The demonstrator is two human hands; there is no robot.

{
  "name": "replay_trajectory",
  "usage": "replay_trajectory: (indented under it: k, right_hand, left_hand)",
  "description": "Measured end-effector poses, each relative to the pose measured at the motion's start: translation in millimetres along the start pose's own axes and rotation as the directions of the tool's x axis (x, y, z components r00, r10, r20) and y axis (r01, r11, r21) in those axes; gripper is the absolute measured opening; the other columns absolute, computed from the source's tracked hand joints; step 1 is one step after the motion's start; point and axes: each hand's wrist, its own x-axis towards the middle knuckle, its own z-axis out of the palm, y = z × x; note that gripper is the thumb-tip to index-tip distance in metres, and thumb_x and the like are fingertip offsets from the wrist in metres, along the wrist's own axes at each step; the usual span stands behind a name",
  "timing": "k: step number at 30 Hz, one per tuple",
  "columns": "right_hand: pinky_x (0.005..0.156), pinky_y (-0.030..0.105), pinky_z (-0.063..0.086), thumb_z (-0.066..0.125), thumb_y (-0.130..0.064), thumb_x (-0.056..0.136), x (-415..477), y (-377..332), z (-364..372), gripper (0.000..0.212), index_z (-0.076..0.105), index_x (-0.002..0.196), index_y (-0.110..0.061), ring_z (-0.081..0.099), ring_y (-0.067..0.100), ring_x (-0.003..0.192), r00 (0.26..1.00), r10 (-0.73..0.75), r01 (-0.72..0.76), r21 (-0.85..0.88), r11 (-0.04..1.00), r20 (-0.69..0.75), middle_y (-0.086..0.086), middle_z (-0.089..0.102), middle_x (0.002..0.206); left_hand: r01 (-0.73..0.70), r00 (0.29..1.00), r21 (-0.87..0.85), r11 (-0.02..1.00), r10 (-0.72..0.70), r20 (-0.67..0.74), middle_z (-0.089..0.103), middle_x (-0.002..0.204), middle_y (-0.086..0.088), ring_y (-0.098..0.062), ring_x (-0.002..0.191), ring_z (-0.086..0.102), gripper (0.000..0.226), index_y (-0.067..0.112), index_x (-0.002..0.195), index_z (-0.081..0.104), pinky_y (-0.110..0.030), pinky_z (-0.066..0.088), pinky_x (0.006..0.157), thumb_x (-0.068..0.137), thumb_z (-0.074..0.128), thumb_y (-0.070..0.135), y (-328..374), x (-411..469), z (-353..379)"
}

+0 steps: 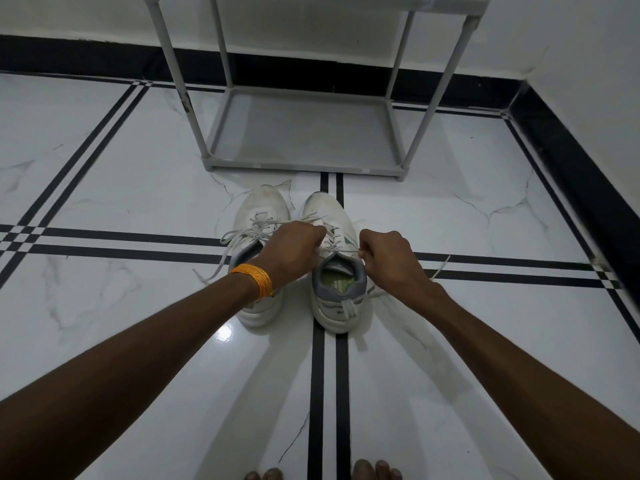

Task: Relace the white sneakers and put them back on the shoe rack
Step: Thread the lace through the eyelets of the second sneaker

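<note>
Two white sneakers stand side by side on the floor, toes pointing at the grey shoe rack (308,164). The left sneaker (261,209) has loose laces trailing off to its left. The right sneaker (337,306) shows a grey collar and a green insole. My left hand (294,251), with an orange thread band on the wrist, pinches the right sneaker's lace over its tongue. My right hand (388,254) is closed on the other end of that lace (440,268), which is pulled taut and trails off to the right.
The rack's bottom shelf (304,129) is bare and stands against a white wall with a black skirting. The floor is glossy white tile with black double stripes. My toes (375,472) show at the bottom edge.
</note>
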Motion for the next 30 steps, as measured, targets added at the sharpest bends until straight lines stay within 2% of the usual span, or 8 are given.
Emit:
replay_trajectory:
  k: [9, 13, 16, 18, 19, 21, 26, 30]
  right_hand:
    - [0.062, 0.031, 0.040, 0.057, -0.017, 0.091, 3.5, 3.7, 8.3, 0.010, 0.062, 0.087, -0.009, 0.062, 0.032, 0.076, 0.999, 0.039, -0.040, 0.044, 0.998, 0.028, 0.013, 0.069, 0.081]
    - [0.062, 0.029, 0.044, 0.065, -0.027, 0.089, 4.8, 9.8, -4.9, 0.017, 0.066, 0.077, -0.014, 0.064, 0.022, 0.074, 0.989, 0.116, -0.127, 0.120, 0.985, 0.088, 0.002, 0.068, 0.073]
    - [0.067, 0.028, 0.046, 0.067, -0.027, 0.088, 5.6, 13.6, -26.9, 0.021, 0.068, 0.078, -0.009, 0.063, 0.015, 0.077, 0.962, 0.102, -0.178, 0.302, 0.937, 0.252, -0.001, 0.070, 0.079]
    - [0.077, 0.025, 0.047, 0.068, -0.023, 0.089, 4.7, 11.3, -40.1, 0.022, 0.068, 0.086, -0.001, 0.064, 0.015, 0.088, 0.937, 0.055, -0.241, 0.524, 0.817, 0.345, 0.002, 0.072, 0.090]
    - [0.084, 0.027, 0.048, 0.067, -0.021, 0.090, 5.4, 9.3, -43.2, 0.018, 0.069, 0.087, -0.003, 0.064, 0.016, 0.094, 0.931, 0.039, -0.274, 0.626, 0.731, 0.362, 0.003, 0.074, 0.098]
    - [0.092, 0.031, 0.047, 0.064, -0.020, 0.091, 7.8, 1.6, -44.3, 0.011, 0.070, 0.087, -0.012, 0.063, 0.014, 0.104, 0.930, 0.041, -0.324, 0.764, 0.558, 0.364, 0.005, 0.073, 0.110]
    - [0.100, 0.042, 0.048, 0.049, -0.015, 0.098, 10.0, -12.4, -27.0, 0.022, 0.069, 0.101, -0.005, 0.065, 0.025, 0.106, 0.946, 0.096, -0.323, 0.929, 0.180, 0.310, 0.015, 0.071, 0.115]
    - [0.094, 0.039, 0.049, 0.049, -0.016, 0.099, 8.8, -13.6, -17.3, 0.024, 0.068, 0.107, -0.004, 0.066, 0.022, 0.101, 0.949, 0.135, -0.302, 0.942, 0.144, 0.284, 0.012, 0.072, 0.112]
  left_hand:
    - [-0.013, 1.000, 0.037, 0.999, 0.013, 0.005, 0.066, 0.083, -0.016, -0.033, 0.074, 0.057, 0.005, 0.006, 0.085, 0.058, -0.032, 0.032, 0.060, 0.085, 0.054, 0.008, -3.2, -5.5, 2.1]
    - [0.016, 1.000, 0.090, 0.996, -0.018, 0.024, 0.065, 0.093, -0.014, -0.032, 0.085, 0.059, 0.012, 0.007, 0.095, 0.062, -0.036, 0.043, 0.067, 0.089, 0.056, 0.016, -4.0, -8.4, -1.5]
    - [0.123, 0.992, 0.140, 0.982, -0.126, 0.009, 0.061, 0.085, -0.014, -0.030, 0.083, 0.056, 0.021, 0.004, 0.082, 0.062, -0.038, 0.043, 0.067, 0.088, 0.054, 0.022, -10.4, -9.3, -19.7]
    - [0.214, 0.975, -0.060, 0.975, -0.209, 0.075, 0.063, 0.080, -0.012, -0.028, 0.079, 0.057, 0.032, -0.001, 0.075, 0.066, -0.038, 0.047, 0.069, 0.090, 0.054, 0.024, -12.7, -6.1, -35.1]
    - [0.277, 0.959, -0.257, 0.926, -0.250, 0.134, 0.068, 0.086, -0.011, -0.025, 0.083, 0.060, 0.033, 0.001, 0.076, 0.070, -0.037, 0.048, 0.074, 0.092, 0.054, 0.025, -11.0, -4.7, -42.7]
    - [0.382, 0.924, -0.615, 0.690, -0.287, 0.253, 0.071, 0.107, -0.007, -0.018, 0.096, 0.061, 0.034, 0.009, 0.072, 0.070, -0.033, 0.045, 0.087, 0.096, 0.053, 0.025, -3.6, -2.9, -49.2]
    - [0.363, 0.900, -0.919, 0.153, -0.313, 0.303, 0.072, 0.109, -0.013, -0.029, 0.107, 0.067, 0.034, 0.014, 0.078, 0.069, -0.041, 0.052, 0.097, 0.101, 0.045, 0.023, 14.3, -6.6, -26.5]
    - [0.288, 0.892, -0.938, 0.192, -0.410, 0.190, 0.072, 0.104, -0.017, -0.026, 0.096, 0.068, 0.026, 0.002, 0.097, 0.067, -0.038, 0.058, 0.084, 0.100, 0.050, 0.021, 17.5, -4.2, -10.6]
